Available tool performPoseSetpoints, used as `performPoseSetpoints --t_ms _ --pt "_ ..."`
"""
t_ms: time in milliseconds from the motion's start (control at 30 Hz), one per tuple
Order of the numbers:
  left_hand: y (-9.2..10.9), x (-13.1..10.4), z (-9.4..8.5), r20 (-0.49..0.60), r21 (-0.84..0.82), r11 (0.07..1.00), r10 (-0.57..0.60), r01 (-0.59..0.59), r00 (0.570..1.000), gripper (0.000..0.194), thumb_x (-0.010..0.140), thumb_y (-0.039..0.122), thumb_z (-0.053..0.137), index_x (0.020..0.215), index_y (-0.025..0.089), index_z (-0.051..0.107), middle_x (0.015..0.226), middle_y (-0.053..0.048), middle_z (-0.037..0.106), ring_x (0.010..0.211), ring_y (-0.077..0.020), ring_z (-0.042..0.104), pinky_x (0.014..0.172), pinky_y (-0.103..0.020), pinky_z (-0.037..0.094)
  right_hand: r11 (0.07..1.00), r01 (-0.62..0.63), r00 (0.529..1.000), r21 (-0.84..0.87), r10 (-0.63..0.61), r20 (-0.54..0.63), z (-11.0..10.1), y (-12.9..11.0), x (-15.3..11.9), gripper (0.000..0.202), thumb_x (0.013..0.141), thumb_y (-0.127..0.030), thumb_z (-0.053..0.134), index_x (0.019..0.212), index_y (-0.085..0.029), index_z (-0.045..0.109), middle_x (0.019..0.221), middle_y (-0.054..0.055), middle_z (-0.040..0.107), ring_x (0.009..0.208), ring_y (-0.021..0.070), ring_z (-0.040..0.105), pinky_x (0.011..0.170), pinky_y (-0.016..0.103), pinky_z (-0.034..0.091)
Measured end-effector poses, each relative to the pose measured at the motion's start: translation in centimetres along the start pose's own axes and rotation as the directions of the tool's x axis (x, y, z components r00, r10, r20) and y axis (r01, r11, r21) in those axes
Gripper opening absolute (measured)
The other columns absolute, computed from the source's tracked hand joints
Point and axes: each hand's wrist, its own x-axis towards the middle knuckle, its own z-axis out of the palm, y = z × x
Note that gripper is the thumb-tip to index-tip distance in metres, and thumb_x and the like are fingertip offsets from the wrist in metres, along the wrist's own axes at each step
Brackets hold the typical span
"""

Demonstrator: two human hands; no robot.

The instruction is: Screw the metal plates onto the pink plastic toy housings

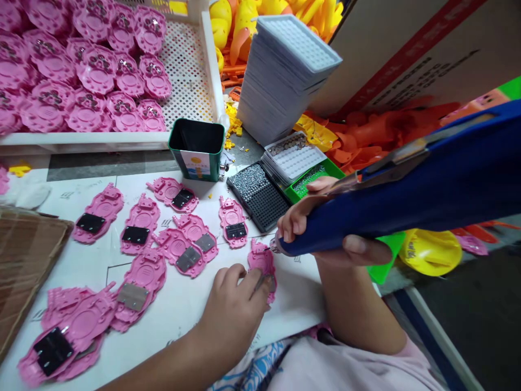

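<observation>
My right hand (pixel 297 217) is wrapped around a blue electric screwdriver (pixel 407 190), which lies almost level and points left. The driver's tip is at the upper end of a pink plastic shell (pixel 261 259); whether it touches is too small to tell. My left hand (pixel 234 307) grips the lower part of that shell, its fingers closed over it and partly hiding a grey plate there. To the left lie several similar pink shells (pixel 140 231), with black or grey plates screwed on; some overlap.
A black screw tray (pixel 260 195) and a green tray (pixel 299 190) stand beyond my hands. Behind them are a green tin (pixel 197 152), a tall stack of white trays (pixel 280 76) and a white crate (pixel 187 70) of pink parts. Cardboard (pixel 32 266) sits at left.
</observation>
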Motion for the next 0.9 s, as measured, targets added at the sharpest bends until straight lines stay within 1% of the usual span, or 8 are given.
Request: performPoseSetpoints --t_ms 100,300,467,600,667,767,833,900 --pt "0.0 0.0 0.0 -0.005 -0.004 1.000 -0.004 0.004 1.000 0.033 0.074 0.020 0.073 0.104 0.019 0.060 0.099 -0.004 0.066 0.082 -0.0228 0.049 0.065 -0.039 0.045 0.997 0.059 0.998 -0.044 -0.058 0.031 0.3 0.4 -0.3 0.044 0.072 -0.048 0.066 0.108 -0.026 0.056 0.067 0.000 0.059 0.052 0.0177 0.058 0.047 0.033 0.046" --pt "0.0 -0.1 0.4 -0.020 0.000 1.000 -0.016 0.016 1.000 0.027 0.076 0.022 0.072 0.101 0.021 0.061 0.100 -0.004 0.066 0.081 -0.0211 0.049 0.065 -0.038 0.044 0.978 0.093 0.994 -0.187 -0.080 0.078 1.1 1.0 -1.2 0.044 0.069 -0.048 0.066 0.107 -0.027 0.057 0.068 -0.001 0.056 0.051 0.0160 0.054 0.048 0.032 0.048" --pt "-0.1 -0.2 0.7 -0.027 0.043 0.999 0.017 -0.016 1.000 0.021 0.075 0.023 0.073 0.093 0.021 0.062 0.099 -0.003 0.067 0.080 -0.0215 0.050 0.063 -0.038 0.043 0.993 0.079 0.989 -0.090 -0.067 0.129 0.7 1.3 -0.9 0.049 0.070 -0.044 0.065 0.114 -0.026 0.055 0.069 -0.001 0.058 0.053 0.0158 0.056 0.049 0.030 0.047" --pt "-0.1 -0.2 0.4 0.004 0.083 0.994 0.071 -0.071 0.997 0.027 0.081 0.027 0.067 0.105 0.019 0.060 0.100 -0.007 0.066 0.084 -0.0227 0.051 0.067 -0.039 0.043 0.995 0.098 0.977 0.015 -0.100 0.186 -0.3 0.7 -0.3 0.051 0.069 -0.047 0.061 0.116 -0.026 0.056 0.065 -0.001 0.057 0.049 0.0170 0.056 0.045 0.032 0.047" --pt "0.2 -0.2 0.2 0.050 0.082 0.992 0.090 -0.094 0.995 0.032 0.082 0.031 0.065 0.110 0.019 0.058 0.102 -0.009 0.065 0.090 -0.0240 0.053 0.070 -0.040 0.044 0.991 0.132 0.977 0.033 -0.136 0.166 -0.7 -0.2 -0.2 0.049 0.069 -0.048 0.060 0.113 -0.027 0.058 0.062 -0.002 0.056 0.045 0.0167 0.053 0.043 0.032 0.045" --pt "1.3 -0.5 0.2 0.154 0.047 0.984 0.163 -0.172 0.975 0.044 0.080 0.043 0.066 0.116 0.019 0.056 0.107 -0.010 0.064 0.100 -0.0265 0.054 0.076 -0.041 0.044 0.982 0.188 0.981 0.010 -0.188 0.050 -0.9 -2.4 -0.2 0.046 0.067 -0.047 0.059 0.108 -0.026 0.062 0.060 -0.001 0.056 0.044 0.0166 0.052 0.042 0.033 0.043" --pt "2.4 -0.7 0.4 0.186 0.026 0.963 0.260 -0.270 0.947 0.052 0.081 0.049 0.063 0.121 0.019 0.054 0.113 -0.011 0.063 0.110 -0.0284 0.053 0.082 -0.043 0.045 0.983 0.183 0.982 -0.016 -0.183 -0.041 -1.0 -4.0 -0.3 0.045 0.064 -0.043 0.060 0.104 -0.023 0.065 0.059 0.000 0.058 0.046 0.0169 0.054 0.044 0.034 0.043" --pt "3.6 -0.9 0.8 0.199 0.004 0.909 0.407 -0.416 0.892 0.046 0.087 0.045 0.057 0.126 0.021 0.052 0.122 -0.010 0.061 0.120 -0.0272 0.050 0.092 -0.044 0.042 0.989 0.140 0.982 -0.052 -0.145 -0.117 -0.9 -5.5 -0.4 0.038 0.059 -0.039 0.062 0.094 -0.024 0.068 0.058 0.001 0.060 0.047 0.0178 0.056 0.045 0.035 0.044"
